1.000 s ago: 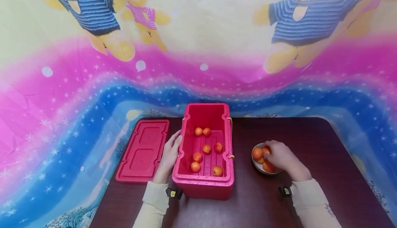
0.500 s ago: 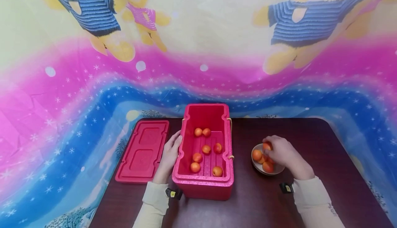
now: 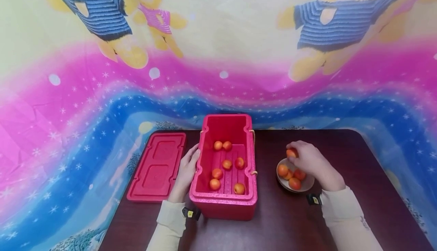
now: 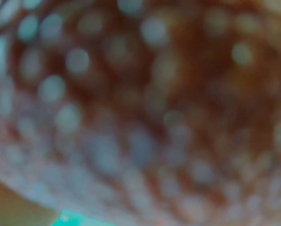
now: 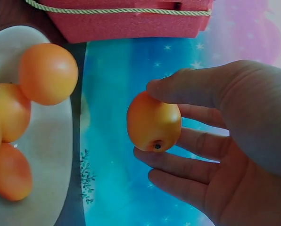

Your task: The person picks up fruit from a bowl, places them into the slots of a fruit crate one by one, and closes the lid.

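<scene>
My right hand (image 3: 312, 163) pinches a smooth orange-coloured fruit (image 5: 154, 123) between thumb and fingertips, above the far rim of a pale bowl (image 3: 308, 182). A small dark spot marks one end of this fruit. More of the same fruits (image 5: 48, 74) lie in the bowl, which stands to the right of an uncovered red box (image 3: 227, 207). Several fruits (image 3: 239, 188) are spread over the box's floor. My left hand (image 3: 186, 171) rests against the box's left outer wall, fingers extended. The left wrist view is filled by a blurred, speckled reddish surface (image 4: 140, 141).
A red lid (image 3: 157, 167) lies flat on the dark table (image 3: 286, 228), left of the box. Yellow rope (image 5: 131, 11) runs along the box's side. Behind the table hangs a patterned cloth (image 3: 222, 54) with bears and snowflakes.
The right hand has lifted one fruit up out of the bowl and carried it slightly away toward the far rim. The left hand and the box stay put.
</scene>
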A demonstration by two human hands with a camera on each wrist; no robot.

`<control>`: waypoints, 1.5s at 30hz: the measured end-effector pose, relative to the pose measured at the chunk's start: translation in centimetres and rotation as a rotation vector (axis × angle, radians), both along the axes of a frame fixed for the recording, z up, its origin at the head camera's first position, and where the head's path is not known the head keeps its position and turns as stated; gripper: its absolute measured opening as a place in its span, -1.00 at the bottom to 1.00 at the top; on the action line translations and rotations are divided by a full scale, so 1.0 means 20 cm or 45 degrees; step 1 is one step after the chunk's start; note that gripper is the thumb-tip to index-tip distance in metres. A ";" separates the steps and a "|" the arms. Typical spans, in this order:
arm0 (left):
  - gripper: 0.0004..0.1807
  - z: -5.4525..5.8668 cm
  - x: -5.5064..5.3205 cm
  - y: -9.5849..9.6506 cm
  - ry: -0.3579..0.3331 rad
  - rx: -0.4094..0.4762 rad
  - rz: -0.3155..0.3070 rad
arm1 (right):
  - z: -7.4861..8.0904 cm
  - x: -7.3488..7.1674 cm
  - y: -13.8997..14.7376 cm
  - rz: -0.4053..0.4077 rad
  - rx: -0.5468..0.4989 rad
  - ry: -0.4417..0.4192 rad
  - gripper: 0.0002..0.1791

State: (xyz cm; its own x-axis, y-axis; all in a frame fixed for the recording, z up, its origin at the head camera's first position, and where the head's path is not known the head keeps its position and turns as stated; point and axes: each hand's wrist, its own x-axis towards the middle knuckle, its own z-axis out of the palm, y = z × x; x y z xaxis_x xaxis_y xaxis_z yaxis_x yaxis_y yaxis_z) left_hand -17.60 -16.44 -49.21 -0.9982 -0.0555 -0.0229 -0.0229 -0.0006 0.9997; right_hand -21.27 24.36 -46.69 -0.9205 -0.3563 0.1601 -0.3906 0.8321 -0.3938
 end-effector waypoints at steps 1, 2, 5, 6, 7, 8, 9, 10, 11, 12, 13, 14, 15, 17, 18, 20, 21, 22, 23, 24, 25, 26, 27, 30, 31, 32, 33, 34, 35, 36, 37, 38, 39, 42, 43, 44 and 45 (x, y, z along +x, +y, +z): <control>-0.39 0.00 0.00 0.00 0.000 -0.001 0.001 | 0.01 0.00 0.00 0.005 -0.004 0.009 -0.65; -0.39 0.00 0.00 0.00 0.001 -0.001 0.002 | 0.01 0.00 -0.01 0.008 -0.010 0.017 -0.65; -0.41 0.00 0.00 0.00 0.001 -0.002 0.012 | 0.03 -0.02 -0.02 0.011 -0.019 0.036 -0.66; -0.41 0.00 0.00 0.00 0.006 -0.005 0.013 | 0.03 -0.02 -0.02 0.009 -0.019 0.040 -0.66; -0.41 0.00 0.00 0.00 0.010 -0.009 0.015 | 0.04 -0.03 -0.02 0.008 -0.017 0.041 -0.65; -0.40 -0.01 -0.01 0.00 0.013 -0.014 0.017 | 0.04 -0.03 -0.02 0.005 -0.013 0.037 -0.65; -0.40 -0.01 -0.01 0.00 0.013 -0.017 0.020 | 0.05 -0.04 -0.02 0.002 -0.009 0.033 -0.64; -0.40 0.00 -0.01 0.00 0.012 -0.022 0.020 | 0.05 -0.04 -0.03 -0.001 -0.008 0.027 -0.63; -0.40 0.00 -0.01 0.00 0.012 -0.028 0.021 | 0.06 -0.04 -0.03 0.000 -0.006 0.021 -0.63; -0.40 0.00 -0.01 0.00 0.015 -0.029 0.020 | 0.07 -0.04 -0.03 0.002 -0.003 0.019 -0.62; -0.40 0.00 0.00 0.00 0.012 -0.029 0.023 | 0.07 -0.04 -0.04 0.003 -0.004 0.012 -0.62; -0.41 0.00 0.00 0.00 0.011 -0.029 0.025 | 0.08 -0.04 -0.04 0.005 -0.007 0.008 -0.62; -0.41 0.00 0.00 0.00 0.010 -0.026 0.025 | 0.09 -0.04 -0.05 0.007 -0.012 0.008 -0.62; -0.41 0.00 -0.01 0.00 0.018 -0.021 0.022 | 0.11 -0.05 -0.06 0.015 -0.019 0.012 -0.61; -0.41 0.00 -0.01 0.00 0.024 -0.020 0.021 | 0.11 -0.05 -0.06 0.017 -0.023 0.018 -0.61; -0.41 0.00 -0.01 0.00 0.025 -0.017 0.019 | 0.13 -0.05 -0.07 0.024 -0.023 0.032 -0.61; -0.41 0.00 -0.01 0.00 0.024 -0.018 0.018 | 0.13 -0.05 -0.08 0.025 -0.020 0.044 -0.62; -0.41 0.00 -0.01 0.00 0.023 -0.021 0.018 | 0.14 -0.05 -0.08 0.030 -0.019 0.059 -0.62; -0.40 0.00 -0.01 0.00 0.020 -0.023 0.018 | 0.15 -0.06 -0.09 0.033 -0.015 0.073 -0.62; -0.40 0.00 -0.01 0.00 0.018 -0.023 0.018 | 0.15 -0.06 -0.10 0.036 -0.012 0.083 -0.63; -0.40 0.00 -0.01 0.00 0.013 -0.023 0.018 | 0.16 -0.06 -0.10 0.038 -0.009 0.088 -0.63; -0.40 0.00 -0.01 0.00 0.014 -0.023 0.018 | 0.17 -0.06 -0.11 0.039 -0.005 0.091 -0.63; -0.40 0.00 -0.01 0.00 0.014 -0.023 0.018 | 0.18 -0.07 -0.12 0.041 -0.003 0.087 -0.63; -0.41 0.00 0.00 0.00 0.016 -0.021 0.019 | 0.20 -0.08 -0.15 0.040 0.005 0.063 -0.61; -0.41 0.00 0.00 0.00 0.017 -0.022 0.019 | 0.21 -0.08 -0.15 0.039 0.007 0.058 -0.60; -0.41 0.00 -0.01 0.00 0.019 -0.022 0.017 | 0.22 -0.08 -0.16 0.039 0.010 0.054 -0.60; -0.41 0.00 0.00 0.00 0.019 -0.025 0.016 | 0.22 -0.08 -0.17 0.041 0.012 0.055 -0.60; -0.41 0.00 0.00 0.00 0.014 -0.024 0.015 | 0.23 -0.08 -0.18 0.043 0.014 0.060 -0.60; -0.41 0.00 0.00 0.00 0.011 -0.021 0.014 | 0.24 -0.08 -0.18 0.046 0.013 0.064 -0.60; -0.40 0.00 0.00 0.00 0.007 -0.021 0.012 | 0.24 -0.08 -0.19 0.050 0.016 0.072 -0.60; -0.40 0.00 0.00 0.00 0.004 -0.019 0.011 | 0.24 -0.08 -0.20 0.051 0.014 0.078 -0.60; -0.40 0.00 0.00 0.00 0.007 -0.020 0.009 | 0.25 -0.08 -0.20 0.054 0.013 0.082 -0.60; -0.40 0.00 0.00 0.00 0.006 -0.019 0.010 | 0.25 -0.08 -0.21 0.058 0.009 0.087 -0.60; -0.41 0.00 0.00 0.00 0.009 -0.016 0.013 | 0.26 -0.09 -0.23 0.070 0.001 0.097 -0.60; -0.41 -0.01 0.00 0.00 0.011 -0.017 0.014 | 0.26 -0.09 -0.23 0.072 0.000 0.100 -0.60; -0.40 -0.01 0.00 0.00 0.014 -0.020 0.014 | 0.26 -0.09 -0.24 0.079 -0.001 0.108 -0.61; -0.40 0.00 0.00 0.00 0.006 -0.021 0.016 | 0.26 -0.09 -0.24 0.085 -0.002 0.117 -0.61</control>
State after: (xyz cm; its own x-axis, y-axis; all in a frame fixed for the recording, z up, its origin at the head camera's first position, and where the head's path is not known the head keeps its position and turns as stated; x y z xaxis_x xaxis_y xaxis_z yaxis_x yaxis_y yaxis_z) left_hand -17.55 -16.44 -49.29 -0.9975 -0.0684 -0.0170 -0.0181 0.0154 0.9997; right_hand -23.03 19.55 -41.41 -0.8760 -0.4163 0.2435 -0.4799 0.8023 -0.3550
